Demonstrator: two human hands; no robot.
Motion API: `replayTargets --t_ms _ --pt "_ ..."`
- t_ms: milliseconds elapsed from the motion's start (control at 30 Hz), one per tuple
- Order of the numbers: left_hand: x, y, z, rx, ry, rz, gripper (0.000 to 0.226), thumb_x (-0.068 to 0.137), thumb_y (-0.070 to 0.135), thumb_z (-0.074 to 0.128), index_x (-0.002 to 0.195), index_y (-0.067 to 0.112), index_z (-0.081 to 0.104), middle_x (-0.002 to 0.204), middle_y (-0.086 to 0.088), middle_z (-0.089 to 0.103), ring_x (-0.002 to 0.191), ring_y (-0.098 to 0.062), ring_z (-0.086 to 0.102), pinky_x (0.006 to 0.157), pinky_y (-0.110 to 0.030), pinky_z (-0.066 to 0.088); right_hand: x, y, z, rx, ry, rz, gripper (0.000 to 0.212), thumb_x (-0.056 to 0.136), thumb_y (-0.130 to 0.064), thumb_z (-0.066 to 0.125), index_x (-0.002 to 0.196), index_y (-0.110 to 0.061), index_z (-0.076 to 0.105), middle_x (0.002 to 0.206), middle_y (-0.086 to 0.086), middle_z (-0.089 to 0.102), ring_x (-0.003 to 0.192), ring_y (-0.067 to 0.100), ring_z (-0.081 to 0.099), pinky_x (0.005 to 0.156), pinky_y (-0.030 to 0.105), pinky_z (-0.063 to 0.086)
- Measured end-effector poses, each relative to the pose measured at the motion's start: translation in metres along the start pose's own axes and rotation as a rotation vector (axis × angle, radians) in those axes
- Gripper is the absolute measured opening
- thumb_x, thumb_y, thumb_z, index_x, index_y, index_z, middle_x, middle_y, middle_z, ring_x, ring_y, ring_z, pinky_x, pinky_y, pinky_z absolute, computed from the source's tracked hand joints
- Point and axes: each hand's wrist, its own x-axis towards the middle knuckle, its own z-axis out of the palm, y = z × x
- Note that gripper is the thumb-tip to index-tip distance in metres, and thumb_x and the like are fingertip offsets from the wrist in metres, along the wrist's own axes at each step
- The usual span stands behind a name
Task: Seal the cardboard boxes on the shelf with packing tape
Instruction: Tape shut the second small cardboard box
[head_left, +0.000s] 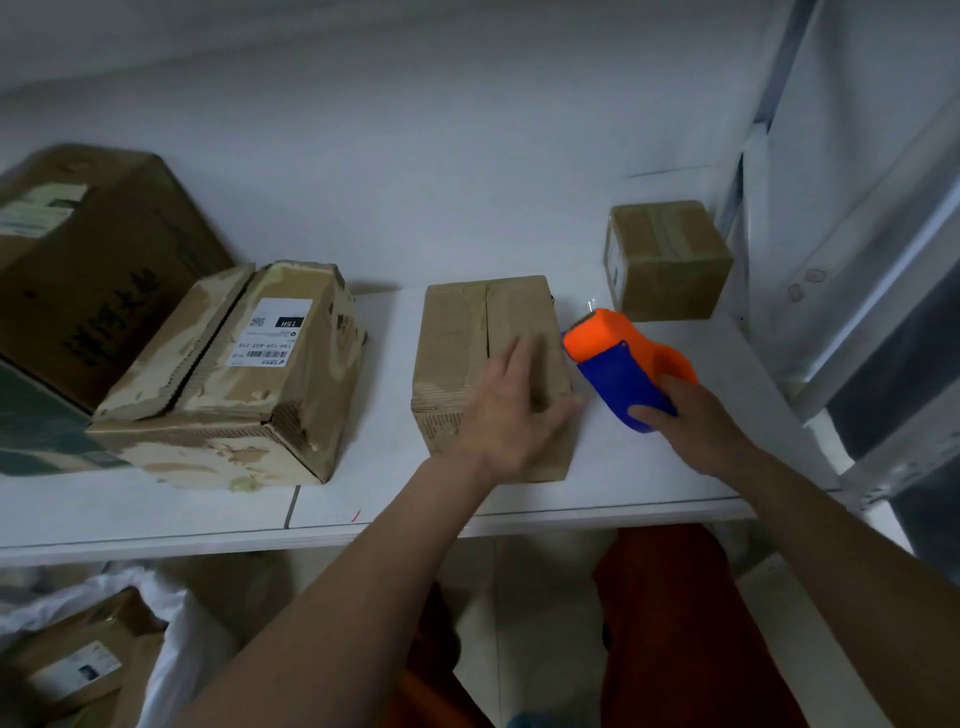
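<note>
Left hand (511, 410) flat, fingers straight, pressing middle box (491, 364). Right hand (696, 421) gripping tape dispenser (621, 364) at 3 o'clock. Risk: box sliding, tape skewing off seam.

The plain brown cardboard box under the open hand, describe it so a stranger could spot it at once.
On the white shelf, find the plain brown cardboard box at the middle, under the flat left hand. Unlike the peeling labelled box to its left, it has no label.

Plain brown box (467, 338), flaps closed, mid-shelf beside orange-and-blue tape dispenser (618, 364).
</note>
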Motion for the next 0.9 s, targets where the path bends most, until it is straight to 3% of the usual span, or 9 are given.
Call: replayTargets --t_ms 67,133,233,333,433,533,667,800,900 --pt "0.003 0.017 -0.021 -0.285 -0.001 -0.040 0.079 0.090 0.038 0.064 0.153 0.020 0.019 0.159 0.003 0.020 0.145 -0.012 0.017 0.108 -0.018 0.017 -0.008 -0.012 -0.017 0.002 -0.051 -0.077 0.021 0.090 -0.010 0.060 0.084 0.008 0.052 0.073 0.024 0.050 0.066 0.032 0.048 0.060 0.033 0.030" --pt "0.005 0.027 -0.041 -0.457 -0.041 -0.070 0.079 0.088 0.034 0.067 0.152 0.025 0.022 0.157 0.007 0.024 0.142 -0.007 0.023 0.099 -0.012 0.022 -0.015 -0.026 -0.030 0.010 -0.101 -0.143 0.017 0.090 -0.009 0.061 0.079 0.001 0.053 0.069 0.016 0.051 0.062 0.025 0.047 0.060 0.031 0.032" --pt "0.012 0.026 -0.066 -0.490 -0.117 -0.062 0.082 0.084 0.033 0.072 0.151 0.030 0.025 0.155 0.012 0.028 0.140 -0.005 0.026 0.099 -0.016 0.026 -0.024 -0.043 -0.045 0.025 -0.183 -0.205 0.007 0.090 -0.010 0.061 0.084 -0.008 0.058 0.079 0.015 0.062 0.073 0.028 0.059 0.065 0.029 0.041" --pt "0.013 0.018 -0.078 -0.536 -0.199 -0.031 0.070 0.083 0.016 0.074 0.145 0.014 0.042 0.144 0.002 0.048 0.130 -0.007 0.046 0.101 -0.020 0.038 -0.028 -0.051 -0.056 -0.007 -0.250 -0.210 0.006 0.089 -0.013 0.062 0.093 -0.009 0.063 0.088 0.012 0.067 0.083 0.024 0.064 0.074 0.033 0.049" --pt "0.009 0.011 -0.083 -0.674 -0.216 0.007 0.046 0.082 -0.006 0.068 0.127 -0.003 0.057 0.114 -0.010 0.068 0.100 -0.011 0.067 0.088 -0.021 0.053 -0.029 -0.059 -0.062 -0.079 -0.325 -0.195 0.015 0.088 -0.014 0.063 0.101 -0.006 0.064 0.093 0.012 0.069 0.085 0.023 0.065 0.077 0.037 0.051" --pt "0.004 0.003 -0.086 -0.636 -0.213 0.040 0.033 0.083 -0.002 0.068 0.116 -0.004 0.065 0.106 -0.015 0.071 0.096 -0.018 0.069 0.090 -0.026 0.054 -0.032 -0.068 -0.068 -0.033 -0.425 -0.168 0.019 0.087 -0.012 0.064 0.105 -0.018 0.065 0.093 -0.002 0.072 0.084 0.010 0.068 0.076 0.026 0.052" --pt "-0.003 -0.004 -0.087 -0.766 -0.237 -0.007 0.021 0.089 0.016 0.064 0.102 0.002 0.070 0.099 -0.014 0.072 0.094 -0.023 0.067 0.094 -0.034 0.052 -0.037 -0.082 -0.072 0.077 -0.578 -0.144 0.022 0.084 -0.014 0.065 0.105 -0.022 0.064 0.094 -0.009 0.074 0.090 0.007 0.069 0.078 0.022 0.055" --pt "-0.007 -0.016 -0.081 -0.744 -0.146 -0.071 0.015 0.093 0.008 0.059 0.092 -0.002 0.070 0.088 -0.015 0.068 0.081 -0.023 0.062 0.078 -0.028 0.055 -0.040 -0.098 -0.071 0.131 -0.776 -0.106 0.049 0.072 -0.043 0.071 0.110 -0.013 0.064 0.101 0.003 0.074 0.097 0.018 0.069 0.083 0.026 0.055" --pt "-0.010 -0.026 -0.073 -0.716 -0.033 -0.106 0.015 0.093 0.005 0.059 0.085 0.003 0.072 0.084 -0.014 0.070 0.074 -0.020 0.063 0.073 -0.030 0.055 -0.041 -0.108 -0.056 0.271 -0.843 -0.066 0.055 0.066 -0.038 0.067 0.108 -0.004 0.061 0.093 0.011 0.074 0.085 0.022 0.071 0.072 0.024 0.055"
